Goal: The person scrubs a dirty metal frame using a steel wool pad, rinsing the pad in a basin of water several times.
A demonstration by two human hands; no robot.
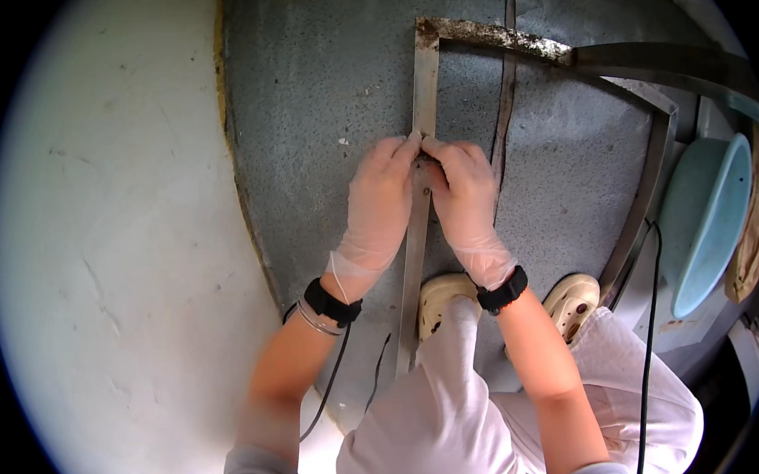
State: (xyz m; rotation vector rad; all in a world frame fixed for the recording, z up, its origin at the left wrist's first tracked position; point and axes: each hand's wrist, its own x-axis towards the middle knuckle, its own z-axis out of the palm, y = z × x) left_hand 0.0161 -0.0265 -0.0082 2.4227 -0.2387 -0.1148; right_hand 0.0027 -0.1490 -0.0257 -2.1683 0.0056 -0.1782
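Note:
My left hand point(383, 182) and my right hand point(463, 171), both in thin clear gloves, meet over a flat bar of a metal frame point(427, 93). Their fingertips nearly touch each other on the bar. A small dark patch point(424, 160) shows between the hands; whether it is rust, a hole or a held piece cannot be told. Just below it is a small round hole or screw point(427, 191) in the bar. My curled fingers hide what lies under them. The frame's far crosspiece point(504, 35) is rusty, with flaking paint.
Grey speckled flooring point(308, 112) with a seam point(505, 114) lies under the frame. To the left rises a pale wall point(126, 186). A light-blue plastic basin point(707, 220) leans at the right. A black cable point(655, 306) runs past my right leg. My beige clogs point(444, 295) stand inside the frame.

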